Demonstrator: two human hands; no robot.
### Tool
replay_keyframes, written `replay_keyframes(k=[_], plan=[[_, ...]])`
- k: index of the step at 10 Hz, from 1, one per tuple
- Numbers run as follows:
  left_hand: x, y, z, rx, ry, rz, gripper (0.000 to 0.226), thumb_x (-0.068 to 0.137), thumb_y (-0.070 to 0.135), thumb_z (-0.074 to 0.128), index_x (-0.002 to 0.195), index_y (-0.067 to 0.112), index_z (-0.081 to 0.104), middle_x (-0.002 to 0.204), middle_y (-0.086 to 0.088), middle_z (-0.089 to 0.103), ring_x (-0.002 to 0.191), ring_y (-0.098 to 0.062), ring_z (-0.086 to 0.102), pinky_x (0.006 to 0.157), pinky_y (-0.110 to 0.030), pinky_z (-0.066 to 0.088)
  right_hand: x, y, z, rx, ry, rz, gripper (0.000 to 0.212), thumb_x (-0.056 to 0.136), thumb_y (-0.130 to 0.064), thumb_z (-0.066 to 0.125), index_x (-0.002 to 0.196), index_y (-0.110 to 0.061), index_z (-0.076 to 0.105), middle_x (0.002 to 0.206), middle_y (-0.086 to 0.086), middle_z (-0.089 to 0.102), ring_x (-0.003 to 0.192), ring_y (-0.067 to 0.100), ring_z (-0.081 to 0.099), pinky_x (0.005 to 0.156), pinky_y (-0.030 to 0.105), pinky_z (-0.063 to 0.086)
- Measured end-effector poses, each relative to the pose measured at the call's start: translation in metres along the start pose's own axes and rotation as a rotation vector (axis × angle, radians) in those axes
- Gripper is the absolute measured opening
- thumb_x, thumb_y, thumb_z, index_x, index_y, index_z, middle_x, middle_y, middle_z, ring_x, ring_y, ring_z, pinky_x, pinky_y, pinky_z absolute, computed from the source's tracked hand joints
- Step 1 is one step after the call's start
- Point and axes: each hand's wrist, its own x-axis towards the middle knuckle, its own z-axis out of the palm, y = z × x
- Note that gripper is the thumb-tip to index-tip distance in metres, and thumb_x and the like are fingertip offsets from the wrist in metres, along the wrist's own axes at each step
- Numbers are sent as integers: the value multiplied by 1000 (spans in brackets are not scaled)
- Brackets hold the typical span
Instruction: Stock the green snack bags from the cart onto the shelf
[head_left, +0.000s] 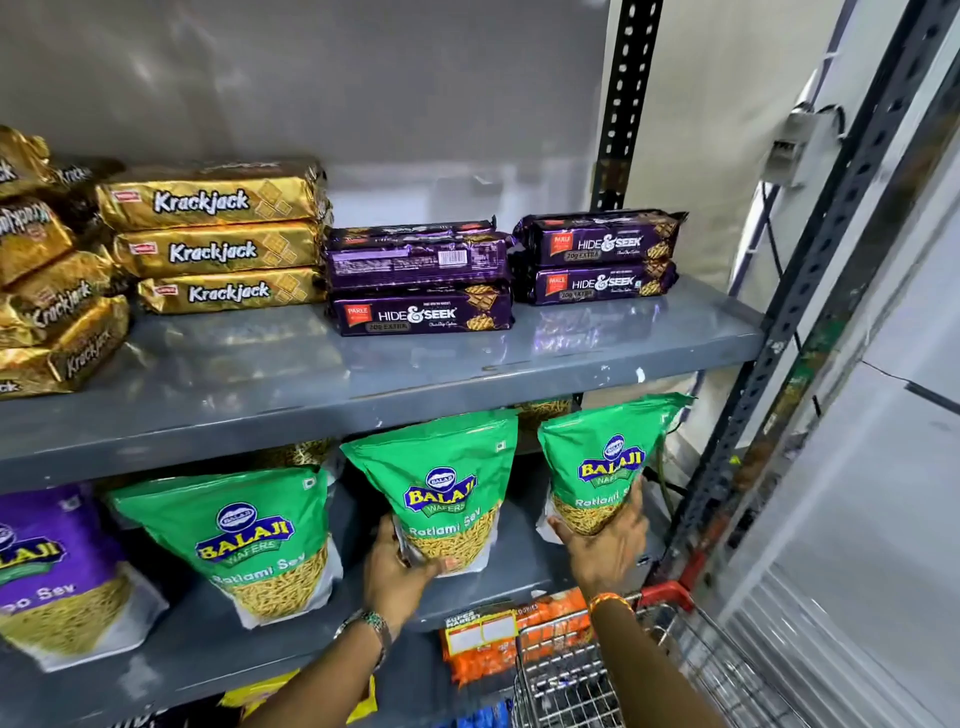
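Shelf (498, 582): three green snack bags stood upright on it.
Middle bag (441, 488): gripped low by left hand (400, 566); judged light, soft, crinkly.
Right bag (602, 467): base cupped by right hand (608, 545).

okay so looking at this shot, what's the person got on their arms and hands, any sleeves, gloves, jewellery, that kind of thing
No gloves and no sleeves in view: both forearms are bare up to the frame edge. The left hand has a wristwatch with a metal link band and a greenish face at the wrist. The right hand has a thin orange-gold bangle around the wrist. I can't make out any rings; the fingers are a bit blurred.
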Motion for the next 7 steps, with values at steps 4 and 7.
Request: replay_keyframes(k=[4,7], plan=[[-59,42,-2,180,178,59,114,50,22,95,148,6,38,146,-6,52,134,-23,51,105,-25,39,2,-3,-6,-26,-93,66,142,44,-19,98,153,-20,6,135,31,43,126,47,42,109,55,35],[-106,48,-25,228,134,313,111,61,35,88,154,27,28,151,16,36,144,-18,38,112,-22,28,-16,-25,-21,27,-80,177,147,42,-22,99,152,-20,2,146,34,34,138,47,31,115,59,28]])
